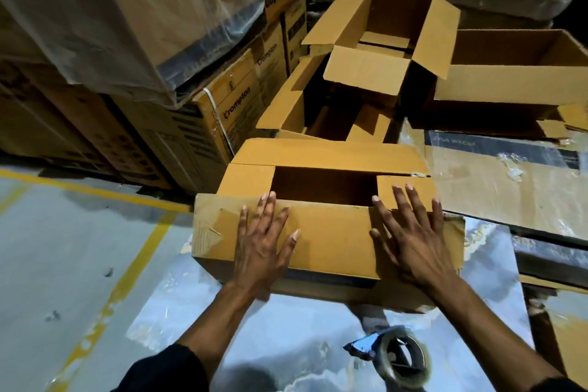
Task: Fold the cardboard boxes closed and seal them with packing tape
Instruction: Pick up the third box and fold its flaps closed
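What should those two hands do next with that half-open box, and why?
Probably press the near flap flat toward the far flap: both hands, left and right, lie open on it, a dark gap remains, and the tape dispenser lies unused.

left hand (262,243): bare, no rings | right hand (413,232): bare | sleeves (168,369): black, pushed above wrists

Both hands pressed flat on the near flap of a cardboard box (327,226): the left hand (264,239) toward its left end, the right hand (413,232) at its right, fingers spread. The far flap and 2 side flaps lay folded in, leaving a dark gap. A tape dispenser (397,356) sat nearer the person. An open box (381,51) stood behind, and stacked printed cartons (222,111) to the left.
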{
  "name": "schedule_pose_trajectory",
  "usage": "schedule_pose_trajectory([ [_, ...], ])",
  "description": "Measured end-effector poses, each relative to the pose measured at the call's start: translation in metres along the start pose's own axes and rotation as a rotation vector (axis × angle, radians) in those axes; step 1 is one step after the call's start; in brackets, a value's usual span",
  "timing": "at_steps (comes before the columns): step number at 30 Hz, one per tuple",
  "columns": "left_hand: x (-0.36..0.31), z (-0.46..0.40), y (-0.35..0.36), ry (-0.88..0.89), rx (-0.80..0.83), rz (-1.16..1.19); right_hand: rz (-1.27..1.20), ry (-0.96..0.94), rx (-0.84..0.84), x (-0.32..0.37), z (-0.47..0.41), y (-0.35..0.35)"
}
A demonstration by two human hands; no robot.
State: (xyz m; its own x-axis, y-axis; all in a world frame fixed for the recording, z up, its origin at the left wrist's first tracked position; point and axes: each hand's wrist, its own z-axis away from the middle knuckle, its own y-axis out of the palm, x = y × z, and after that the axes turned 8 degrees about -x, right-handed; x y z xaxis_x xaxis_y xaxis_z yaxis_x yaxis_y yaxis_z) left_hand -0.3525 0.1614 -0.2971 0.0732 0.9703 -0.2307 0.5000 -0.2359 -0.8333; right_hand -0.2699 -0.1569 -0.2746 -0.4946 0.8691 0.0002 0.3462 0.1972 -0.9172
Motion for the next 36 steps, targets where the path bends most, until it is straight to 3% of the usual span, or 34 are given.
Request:
schedule_pose_trajectory([
  [4,0.036,-0.019,0.010,-0.021,0.326,-0.067,-0.092,0.078,0.205,0.007,0.012,0.032],
  [7,0.054,-0.032,0.015,-0.049,0.436,-0.085,-0.162,0.175,0.275,0.007,0.004,0.040],
  [14,0.056,-0.033,0.016,-0.048,0.434,-0.026,-0.237,0.223,0.222,0.071,-0.116,0.057],
  [20,0.064,-0.030,0.022,-0.047,0.392,0.038,-0.211,0.147,0.427,0.124,-0.253,0.116],
  [27,0.068,-0.032,0.024,-0.047,0.427,0.069,-0.140,0.295,0.552,0.130,-0.307,0.145],
  [31,0.067,-0.032,0.018,-0.051,0.453,0.073,-0.112,0.316,0.508,0.129,-0.313,0.137],
  [36,0.065,-0.030,0.017,-0.043,0.402,0.052,0.006,0.170,0.213,0.124,-0.300,0.075],
])
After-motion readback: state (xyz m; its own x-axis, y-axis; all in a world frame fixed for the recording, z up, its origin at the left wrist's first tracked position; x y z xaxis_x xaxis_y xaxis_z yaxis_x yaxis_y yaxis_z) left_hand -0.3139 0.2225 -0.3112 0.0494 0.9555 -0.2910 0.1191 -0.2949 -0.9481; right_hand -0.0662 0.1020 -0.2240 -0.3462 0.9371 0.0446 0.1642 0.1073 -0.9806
